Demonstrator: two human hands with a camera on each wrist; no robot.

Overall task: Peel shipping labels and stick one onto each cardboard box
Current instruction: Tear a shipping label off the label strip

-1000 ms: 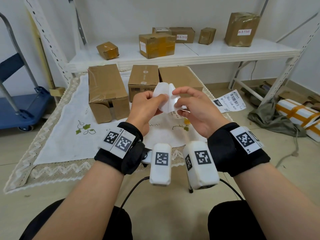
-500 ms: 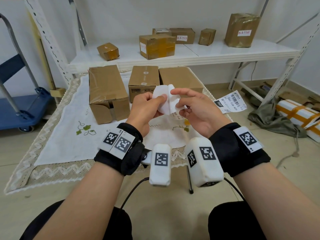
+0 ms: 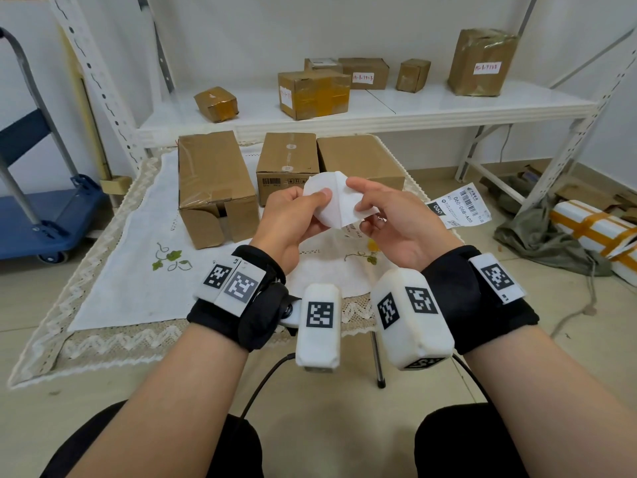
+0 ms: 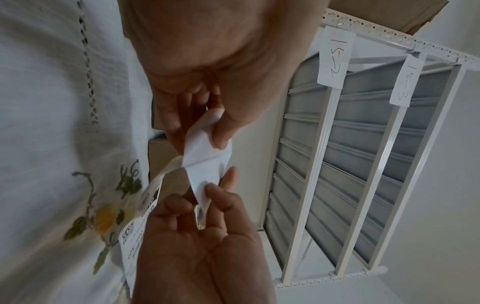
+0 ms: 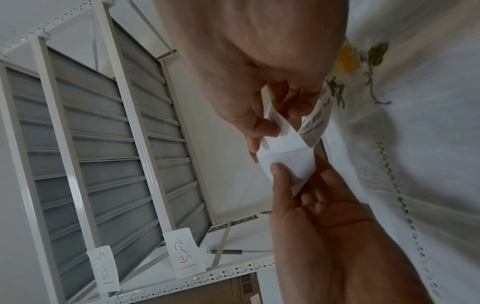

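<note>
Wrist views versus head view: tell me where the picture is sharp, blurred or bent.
Head view: sharp, evenly lit, the shelf bowed by the wide lens. Left wrist view: the label sheet fairly sharp, the near palm and embroidered cloth soft. Right wrist view: the cloth smeared, shelf rails splayed.

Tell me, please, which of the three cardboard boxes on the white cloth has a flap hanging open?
The leftmost box, the largest of the three: a flap on its near end stands ajar. The middle box and the right box show no open flap.
</note>
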